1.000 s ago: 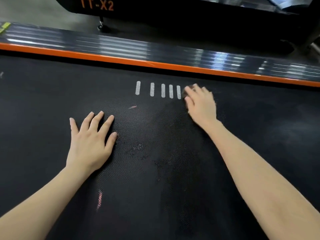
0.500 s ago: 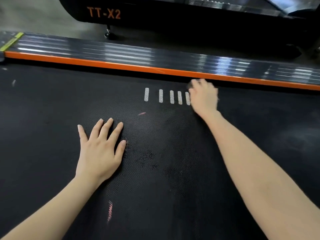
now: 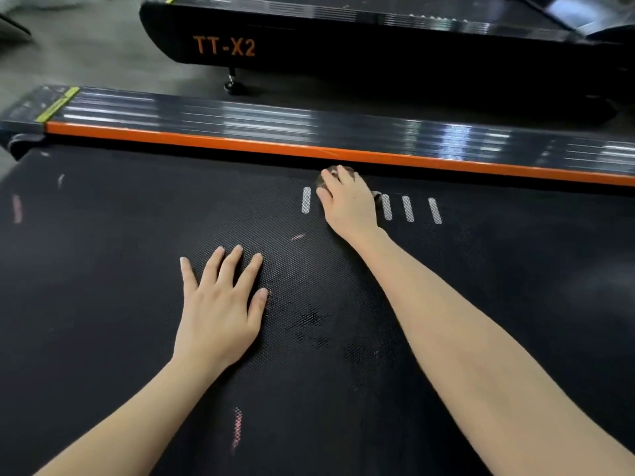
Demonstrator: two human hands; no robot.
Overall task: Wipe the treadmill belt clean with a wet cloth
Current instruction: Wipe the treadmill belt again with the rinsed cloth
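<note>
Wiping belt [image 3: 120,269] by rail [image 3: 206,140]
Right hand [image 3: 347,204] clutches cloth [image 3: 322,181], left hand [image 3: 220,304] lies flat; cloth could snag under rail.

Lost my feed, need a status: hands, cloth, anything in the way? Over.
Left hand flat on belt, holding nothing. Right hand grips cloth at far edge, beside orange rail. No obstacle in view; pink smudge on near belt.

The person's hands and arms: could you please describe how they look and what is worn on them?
The left hand and the right hand are both bare: no gloves, rings, watch or bracelets. No sleeves show anywhere up to the frame's edge.
</note>
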